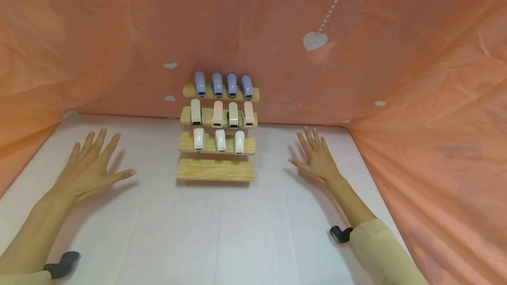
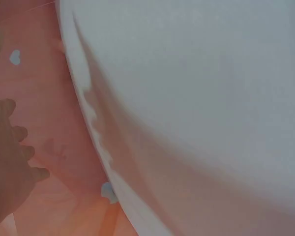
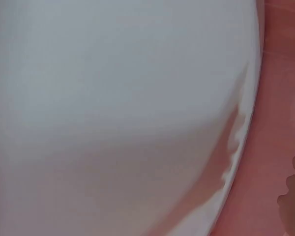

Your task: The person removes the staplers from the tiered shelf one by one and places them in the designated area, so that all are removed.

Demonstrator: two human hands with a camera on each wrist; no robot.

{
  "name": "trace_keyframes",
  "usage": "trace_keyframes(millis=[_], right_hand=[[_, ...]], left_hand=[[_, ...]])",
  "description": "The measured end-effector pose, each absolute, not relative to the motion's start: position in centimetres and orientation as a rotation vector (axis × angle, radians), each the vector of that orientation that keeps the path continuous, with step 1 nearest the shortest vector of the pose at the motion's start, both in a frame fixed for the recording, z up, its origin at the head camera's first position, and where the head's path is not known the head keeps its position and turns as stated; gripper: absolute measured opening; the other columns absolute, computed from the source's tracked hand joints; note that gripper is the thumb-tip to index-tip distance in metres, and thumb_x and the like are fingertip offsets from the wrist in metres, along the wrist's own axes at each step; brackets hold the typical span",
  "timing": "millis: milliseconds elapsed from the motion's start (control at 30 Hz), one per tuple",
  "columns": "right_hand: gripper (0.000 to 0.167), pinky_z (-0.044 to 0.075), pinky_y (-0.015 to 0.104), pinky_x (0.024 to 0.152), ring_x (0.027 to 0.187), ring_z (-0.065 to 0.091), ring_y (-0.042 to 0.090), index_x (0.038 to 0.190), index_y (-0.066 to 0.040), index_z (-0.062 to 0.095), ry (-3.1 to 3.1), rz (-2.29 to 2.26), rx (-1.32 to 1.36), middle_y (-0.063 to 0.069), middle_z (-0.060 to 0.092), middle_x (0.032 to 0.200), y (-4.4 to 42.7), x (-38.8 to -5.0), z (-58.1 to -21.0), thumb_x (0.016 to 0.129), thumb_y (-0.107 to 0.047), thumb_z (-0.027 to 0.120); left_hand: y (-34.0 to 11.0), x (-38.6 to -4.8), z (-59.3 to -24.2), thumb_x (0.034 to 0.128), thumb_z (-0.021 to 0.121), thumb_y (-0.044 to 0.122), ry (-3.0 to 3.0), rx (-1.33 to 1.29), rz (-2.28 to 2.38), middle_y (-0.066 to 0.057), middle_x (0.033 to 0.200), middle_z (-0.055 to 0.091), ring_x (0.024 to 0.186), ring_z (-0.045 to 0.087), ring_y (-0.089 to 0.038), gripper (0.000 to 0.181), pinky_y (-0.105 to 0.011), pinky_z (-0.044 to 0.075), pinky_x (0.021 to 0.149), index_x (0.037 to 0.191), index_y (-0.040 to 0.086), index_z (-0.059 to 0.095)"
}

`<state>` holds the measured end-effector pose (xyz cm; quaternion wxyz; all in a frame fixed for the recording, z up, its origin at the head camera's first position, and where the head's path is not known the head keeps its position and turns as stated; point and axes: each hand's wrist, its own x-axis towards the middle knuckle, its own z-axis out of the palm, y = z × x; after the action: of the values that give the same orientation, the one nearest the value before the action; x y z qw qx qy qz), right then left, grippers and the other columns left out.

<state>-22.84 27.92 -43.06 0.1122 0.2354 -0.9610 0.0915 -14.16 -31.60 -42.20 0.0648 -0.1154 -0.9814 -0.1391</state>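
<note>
My left hand (image 1: 89, 166) is held over the left side of the table with its fingers spread and nothing in it. On the other side, my right hand (image 1: 318, 159) is also spread and holds nothing. Between them, apart from both, stands a tiered wooden rack (image 1: 215, 170). Several purple mini staplers (image 1: 217, 84) line its top tier. Below them sit pale green staplers (image 1: 196, 111) and pink staplers (image 1: 218, 112). Three white staplers (image 1: 220, 140) rest on the third tier; the lowest tier shows plain wood. Only fingers and hand edges appear in the wrist views.
A white cloth covers the table (image 1: 170, 232). Orange-pink curtain fabric (image 1: 119, 34) with white hearts hangs behind the table and along both sides. Dark wrist devices (image 1: 63, 265) protrude by each sleeve.
</note>
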Motion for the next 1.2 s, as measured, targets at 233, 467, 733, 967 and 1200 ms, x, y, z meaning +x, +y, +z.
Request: trace_keyframes(millis=[233,467,733,967,1200], right_hand=[[0.093,0.017,0.063,0.117,0.149,0.011,0.04,0.159,-0.012,0.021,-2.747,0.314,0.783,0.019,0.017,0.163,26.3,-22.9,-42.4,0.092,-0.072,0.044],[0.09,0.011,0.05,0.123,0.149,0.016,0.04,0.159,-0.01,0.019,-2.625,0.344,0.906,0.017,0.017,0.163,24.6,-23.3,-41.4,0.095,-0.067,0.045],[0.09,0.016,0.051,0.121,0.148,0.018,0.041,0.16,-0.013,0.017,-2.606,0.376,0.94,0.021,0.023,0.161,23.3,-24.2,-39.8,0.095,-0.071,0.039],[0.091,0.022,0.059,0.117,0.148,0.018,0.038,0.16,-0.014,0.017,-2.615,0.441,0.937,0.018,0.022,0.162,22.0,-25.1,-38.0,0.094,-0.072,0.039],[0.086,0.024,0.056,0.118,0.149,0.021,0.033,0.158,-0.011,0.024,-2.546,0.539,0.995,0.013,0.026,0.162,21.0,-25.9,-36.4,0.095,-0.058,0.055]], left_hand=[[-30.3,-14.7,-41.9,0.0839,0.072,0.055,-2.919,-0.442,-0.501,-0.028,0.162,0.001,0.148,-0.008,-0.045,0.109,-0.058,-0.01,0.119,0.16,0.007,0.009],[-29.1,-15.3,-41.9,0.0823,0.078,0.044,-2.821,-0.525,-0.694,-0.021,0.164,0.006,0.15,0.0,-0.04,0.106,-0.057,0.003,0.121,0.16,0.012,0.014],[-27.3,-16.3,-41.9,0.0803,0.083,0.033,-2.737,-0.59,-0.915,-0.012,0.165,0.012,0.15,0.012,-0.035,0.101,-0.067,0.024,0.111,0.16,0.018,0.022],[-26.2,-17.2,-42.0,0.0792,0.085,0.025,-2.627,-0.642,-0.988,-0.016,0.159,0.032,0.144,0.03,-0.039,0.089,-0.059,0.028,0.114,0.154,0.017,0.037],[-24.3,-18.0,-41.9,0.0813,0.084,0.015,-2.563,-0.633,-1.149,-0.01,0.151,0.045,0.125,0.054,-0.036,0.074,-0.021,0.039,0.107,0.147,0.017,0.05]])
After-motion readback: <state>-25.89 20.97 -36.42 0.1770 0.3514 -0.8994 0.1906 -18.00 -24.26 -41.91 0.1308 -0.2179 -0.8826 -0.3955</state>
